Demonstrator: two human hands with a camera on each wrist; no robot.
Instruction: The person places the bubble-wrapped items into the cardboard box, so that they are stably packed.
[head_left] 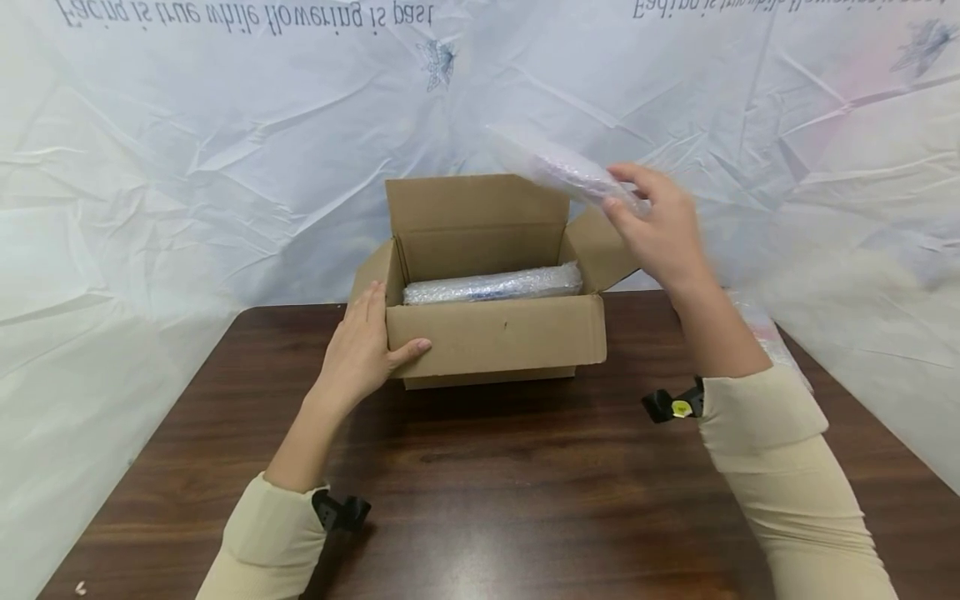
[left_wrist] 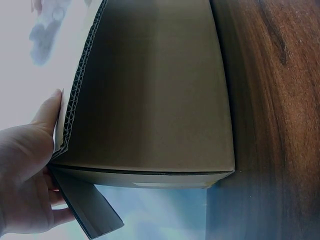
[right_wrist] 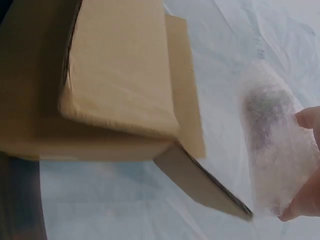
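Note:
An open cardboard box (head_left: 495,337) stands on the table with its flaps spread. My left hand (head_left: 362,346) grips its front left corner, the thumb over the front flap and the fingers along the left flap. In the left wrist view those fingers (left_wrist: 62,216) go behind the side flap. Inside the box lies a bubble-wrapped package (head_left: 495,285), its lower part hidden by the front flap. My right hand (head_left: 660,221) pinches the near end of another bubble-wrapped package (head_left: 566,171), raised above the box's right back side. The right wrist view shows this wrapped package (right_wrist: 272,135) beside the box flap.
On the dark wooden table (head_left: 480,483), a further clear-wrapped package (head_left: 772,337) lies at the right edge, partly behind my right forearm. A white printed sheet (head_left: 300,150) hangs behind and along both sides. A small pale scrap (head_left: 80,588) lies at the front left.

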